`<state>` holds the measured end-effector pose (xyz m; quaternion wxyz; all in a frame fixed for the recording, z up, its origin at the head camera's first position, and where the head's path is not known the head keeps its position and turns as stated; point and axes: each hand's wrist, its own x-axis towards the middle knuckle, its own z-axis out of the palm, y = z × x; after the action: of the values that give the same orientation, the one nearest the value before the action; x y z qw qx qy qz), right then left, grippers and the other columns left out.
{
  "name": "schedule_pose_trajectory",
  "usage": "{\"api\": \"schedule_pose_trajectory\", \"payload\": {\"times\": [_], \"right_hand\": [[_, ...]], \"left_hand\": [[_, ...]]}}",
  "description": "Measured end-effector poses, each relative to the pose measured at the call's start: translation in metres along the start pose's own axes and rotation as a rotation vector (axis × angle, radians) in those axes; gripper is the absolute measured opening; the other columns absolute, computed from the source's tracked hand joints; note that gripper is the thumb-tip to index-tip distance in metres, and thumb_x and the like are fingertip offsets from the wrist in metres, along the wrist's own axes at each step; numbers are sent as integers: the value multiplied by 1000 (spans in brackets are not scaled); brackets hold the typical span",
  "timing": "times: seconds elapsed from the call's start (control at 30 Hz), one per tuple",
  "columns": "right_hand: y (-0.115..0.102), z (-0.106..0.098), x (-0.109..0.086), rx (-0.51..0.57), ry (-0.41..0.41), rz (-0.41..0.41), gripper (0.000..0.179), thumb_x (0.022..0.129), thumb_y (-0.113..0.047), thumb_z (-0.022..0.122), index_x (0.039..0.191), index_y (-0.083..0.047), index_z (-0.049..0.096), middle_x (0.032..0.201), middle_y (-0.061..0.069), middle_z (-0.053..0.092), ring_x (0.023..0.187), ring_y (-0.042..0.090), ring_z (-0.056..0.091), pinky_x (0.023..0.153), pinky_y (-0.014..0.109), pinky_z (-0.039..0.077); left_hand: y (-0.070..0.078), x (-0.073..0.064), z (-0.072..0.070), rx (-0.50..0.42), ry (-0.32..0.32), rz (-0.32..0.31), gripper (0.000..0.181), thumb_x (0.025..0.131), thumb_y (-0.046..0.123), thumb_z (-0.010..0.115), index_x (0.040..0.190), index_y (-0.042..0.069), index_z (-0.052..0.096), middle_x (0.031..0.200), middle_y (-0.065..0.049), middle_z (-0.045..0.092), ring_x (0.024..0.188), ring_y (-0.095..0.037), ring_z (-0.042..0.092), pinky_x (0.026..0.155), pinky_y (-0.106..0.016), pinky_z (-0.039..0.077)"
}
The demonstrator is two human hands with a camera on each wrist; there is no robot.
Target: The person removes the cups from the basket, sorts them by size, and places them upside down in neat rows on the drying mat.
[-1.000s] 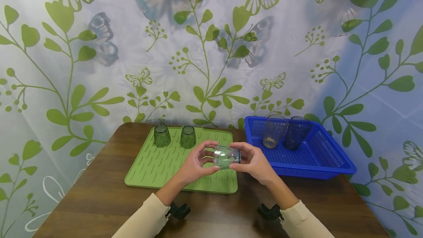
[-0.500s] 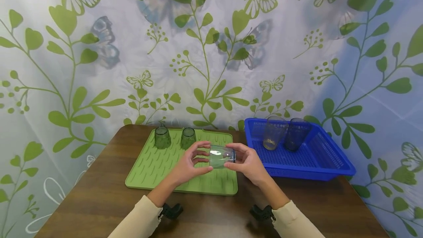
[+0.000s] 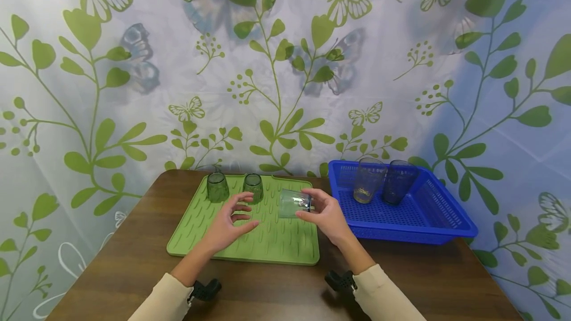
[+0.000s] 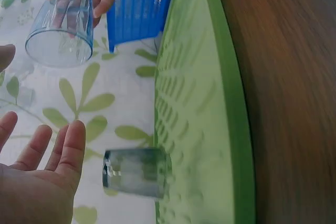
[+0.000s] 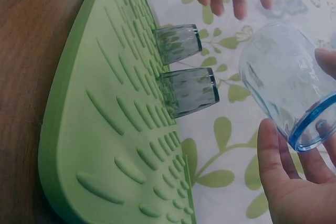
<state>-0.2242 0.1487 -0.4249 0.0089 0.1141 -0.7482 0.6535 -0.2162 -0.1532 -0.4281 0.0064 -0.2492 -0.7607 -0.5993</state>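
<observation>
A clear, blue-tinted drinking glass [image 3: 292, 204] lies sideways in the air above the green drying mat [image 3: 276, 251]. My right hand [image 3: 327, 216] grips it by its thick base, and its mouth points left. Apart from the glass, my left hand [image 3: 229, 224] hovers over the mat with fingers spread and nothing in them. In the left wrist view the glass [image 4: 62, 27] shows its open rim toward that hand. Two dark glass tumblers [image 3: 217, 187] [image 3: 253, 187] stand upside down at the back of the mat.
To the right sits a blue plastic basket [image 3: 428, 232] holding two tall glasses, one clear [image 3: 368, 182] and one dark [image 3: 398, 185]. Everything stands on a brown wooden table [image 3: 267, 291]. Behind hangs a curtain [image 3: 285, 63] with leaves and butterflies.
Both hands held the glass earlier. My left hand has let go and moved left, while my right hand keeps the glass, shifted slightly left and up.
</observation>
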Motion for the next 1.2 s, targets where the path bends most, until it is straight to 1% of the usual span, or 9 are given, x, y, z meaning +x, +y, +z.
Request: {"api": "schedule_pose_trajectory", "payload": {"times": [0.13,0.23,0.4,0.57,0.73,0.8,0.93,1.07,1.2], "right_hand": [[6,1,6,-39,40,37,62,82,-19,89,138,-19,62,147,5,57,125,29,62,86,31,59],[10,1,12,-48,69,63,61,81,-23,90,136,-23,63,142,3,60,125,28,62,86,32,59],[13,3,21,-59,105,78,62,81,-22,90,137,-22,63,138,6,64,124,30,62,88,38,59],[14,6,28,-116,141,92,62,80,-27,90,136,-25,63,142,3,63,129,28,59,93,44,57],[14,9,33,-117,155,95,63,81,-28,89,138,-24,62,143,3,61,129,28,59,93,45,57],[15,9,35,-119,162,99,64,82,-28,89,139,-22,62,145,3,60,131,29,57,96,47,56],[15,9,40,-141,192,115,64,82,-29,88,140,-23,61,150,3,56,138,32,52,103,53,52],[16,10,46,-156,216,119,63,83,-30,87,140,-24,61,155,6,51,144,35,47,110,56,46],[17,11,53,-176,243,117,64,84,-29,86,142,-21,60,157,9,48,146,36,44,114,58,43]], "left_hand": [[-7,-7,-12,64,38,-14,64,90,17,80,146,16,49,141,-13,53,123,-33,58,101,-52,53],[-13,-12,-21,119,66,-27,63,91,19,80,146,15,49,138,-13,54,122,-34,59,100,-52,54],[-22,-18,-36,188,96,-55,61,92,21,79,145,13,50,139,-14,55,122,-35,59,99,-52,54],[-29,-25,-49,241,117,-76,57,94,21,77,143,9,52,139,-16,55,122,-41,58,99,-55,54],[-39,-36,-59,321,122,-112,59,94,23,77,143,5,51,137,-22,53,122,-45,56,98,-59,52],[-42,-41,-64,388,120,-126,60,94,26,77,144,5,51,138,-24,54,122,-46,56,99,-59,52],[-46,-51,-76,513,119,-153,62,93,30,78,143,5,53,138,-25,56,122,-46,58,99,-60,51],[-46,-60,-87,570,119,-175,63,92,31,79,142,3,54,135,-26,57,121,-46,56,98,-62,50],[-46,-68,-95,615,110,-241,64,93,34,77,141,1,54,137,-27,56,123,-47,55,96,-63,48]]}}
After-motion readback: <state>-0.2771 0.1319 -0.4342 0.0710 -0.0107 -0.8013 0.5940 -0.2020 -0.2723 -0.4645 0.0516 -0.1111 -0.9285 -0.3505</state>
